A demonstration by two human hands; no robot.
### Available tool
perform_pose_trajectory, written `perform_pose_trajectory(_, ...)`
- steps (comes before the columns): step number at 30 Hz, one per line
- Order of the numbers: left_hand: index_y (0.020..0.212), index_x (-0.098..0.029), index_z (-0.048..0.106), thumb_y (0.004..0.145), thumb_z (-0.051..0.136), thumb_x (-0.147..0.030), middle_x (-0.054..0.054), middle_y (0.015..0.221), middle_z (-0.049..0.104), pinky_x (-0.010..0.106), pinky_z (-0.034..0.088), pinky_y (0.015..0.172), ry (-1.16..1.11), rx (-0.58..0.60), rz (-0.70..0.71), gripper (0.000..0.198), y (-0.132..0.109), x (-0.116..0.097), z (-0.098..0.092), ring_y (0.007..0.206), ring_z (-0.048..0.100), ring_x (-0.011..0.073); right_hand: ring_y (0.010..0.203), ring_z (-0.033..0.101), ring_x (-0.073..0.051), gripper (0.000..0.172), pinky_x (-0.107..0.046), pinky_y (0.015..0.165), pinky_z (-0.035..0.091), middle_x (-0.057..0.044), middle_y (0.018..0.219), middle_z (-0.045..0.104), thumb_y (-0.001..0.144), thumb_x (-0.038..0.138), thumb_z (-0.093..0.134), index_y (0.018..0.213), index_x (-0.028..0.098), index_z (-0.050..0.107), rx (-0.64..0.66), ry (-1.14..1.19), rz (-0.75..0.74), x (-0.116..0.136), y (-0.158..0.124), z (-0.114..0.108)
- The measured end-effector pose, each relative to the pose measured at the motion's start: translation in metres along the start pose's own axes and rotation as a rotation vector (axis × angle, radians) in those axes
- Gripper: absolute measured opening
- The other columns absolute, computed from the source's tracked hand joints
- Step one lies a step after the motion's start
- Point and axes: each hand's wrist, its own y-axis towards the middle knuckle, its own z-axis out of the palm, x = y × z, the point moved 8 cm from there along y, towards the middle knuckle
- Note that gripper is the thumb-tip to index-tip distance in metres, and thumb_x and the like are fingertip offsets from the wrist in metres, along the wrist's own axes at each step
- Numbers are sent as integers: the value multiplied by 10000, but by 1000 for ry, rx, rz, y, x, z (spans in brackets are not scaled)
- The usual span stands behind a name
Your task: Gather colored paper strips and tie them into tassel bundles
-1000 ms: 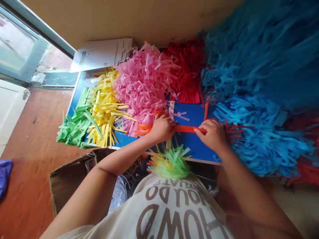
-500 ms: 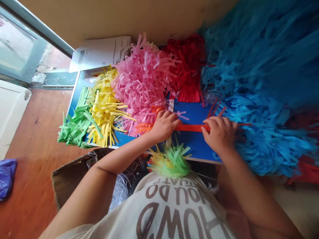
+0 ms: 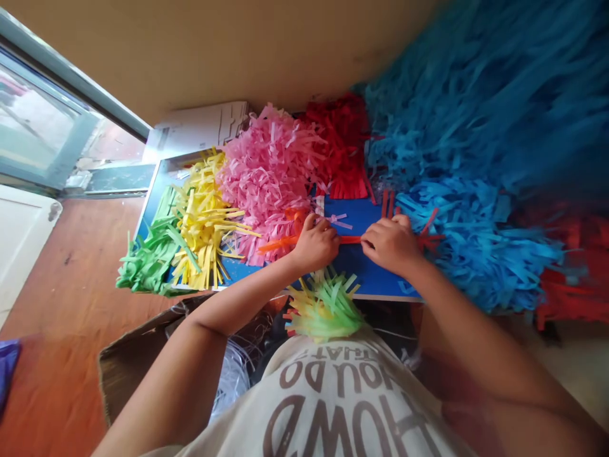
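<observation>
Left hand (image 3: 311, 244) and right hand (image 3: 390, 244) were both curled nearly closed, pinching a red-orange paper strip (image 3: 349, 240) that ran flat and level just above the blue bench (image 3: 375, 282). The right hand had moved in toward the left since the earlier frame, so the stretch of strip showing between them had shrunk to a short piece. Past the left hand, the strip's orange end stuck out over a heap of pink paper fringe (image 3: 266, 181). Its other end was hidden under the right hand, with loose red strands (image 3: 431, 241) showing just beyond.

Piled along the bench's far side were red paper fringe (image 3: 340, 146), yellow fringe (image 3: 204, 222) and green fringe (image 3: 152, 263). Light-blue fringe (image 3: 466, 247) crowded the right hand, with a deeper blue mass (image 3: 485, 95) behind it. A green-and-yellow fringed bundle (image 3: 326, 308) sat between the bench's near edge and the person's cream T-shirt (image 3: 323, 393). Below the left forearm, a cardboard box (image 3: 133, 362) held clear plastic strands (image 3: 233, 381) and stood on a wooden floor (image 3: 61, 317).
</observation>
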Motion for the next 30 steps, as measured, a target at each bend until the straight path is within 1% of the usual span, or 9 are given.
perform_pose_trajectory(4, 816, -198, 710, 956, 502, -288, 59, 815, 702, 551, 306, 1033, -10, -45, -14, 267, -3, 4, -4, 930, 584, 253, 908, 512, -230, 143, -414, 843, 241, -64, 890, 705, 919, 242, 572, 869, 192, 696, -51, -83, -54, 18, 0, -3)
perform_pose_trajectory(7, 809, -201, 701, 975, 487, -268, 53, 803, 704, 523, 312, 998, -14, -65, -8, 279, -8, 5, -6, 898, 581, 236, 867, 498, -207, 204, -396, 815, 239, -44, 855, 705, 958, 191, 525, 843, 200, 693, -53, -104, -69, 20, -4, 1)
perform_pose_trajectory(10, 826, -205, 697, 997, 464, -257, 48, 803, 709, 480, 329, 943, -35, -61, -11, 293, -15, 7, -5, 889, 577, 228, 861, 516, -191, 235, -384, 800, 240, -20, 854, 725, 967, 169, 522, 838, 221, 711, -68, -57, -30, 7, -17, 2)
perform_pose_trajectory(12, 861, -212, 701, 1004, 462, -276, 52, 835, 718, 461, 335, 923, -63, -39, -21, 285, -18, 10, -2, 901, 574, 228, 877, 541, -188, 212, -383, 811, 251, -11, 876, 741, 965, 206, 555, 852, 239, 731, -86, 5, 13, -7, -27, 2)
perform_pose_trajectory(14, 898, -218, 703, 1005, 464, -312, 58, 891, 724, 455, 337, 919, -103, -20, -40, 278, -20, 15, 1, 923, 572, 231, 864, 562, -187, 203, -381, 814, 266, -5, 861, 744, 958, 269, 592, 824, 251, 743, -111, 68, 66, -22, -35, 1)
perform_pose_trajectory(17, 902, -216, 697, 994, 473, -347, 60, 941, 720, 448, 348, 909, -185, 11, -100, 275, -17, 23, 7, 939, 570, 235, 839, 585, -191, 203, -368, 784, 303, -11, 837, 734, 934, 333, 632, 788, 251, 746, -134, 175, 156, -40, -39, 4)
perform_pose_trajectory(21, 850, -196, 678, 955, 512, -325, 74, 890, 702, 444, 362, 879, -224, 75, -170, 235, -10, 28, 14, 907, 565, 245, 839, 602, -202, 198, -349, 726, 332, -24, 835, 720, 902, 338, 651, 749, 232, 720, -78, 281, 249, -51, -34, 14)
perform_pose_trajectory(25, 823, -181, 672, 901, 556, -312, 86, 854, 689, 456, 366, 862, -188, 98, -188, 191, -3, 26, 12, 888, 578, 260, 804, 584, -205, 216, -348, 684, 312, -21, 762, 686, 859, 307, 669, 658, 226, 663, -8, 261, 316, -53, -27, 17)
perform_pose_trajectory(30, 757, -168, 666, 886, 563, -330, 102, 784, 683, 455, 372, 815, -140, 188, -202, 232, 8, 27, 14, 851, 602, 276, 799, 570, -212, 216, -349, 664, 286, -24, 750, 670, 813, 267, 665, 609, 224, 608, 77, 214, 364, -56, -21, 22)
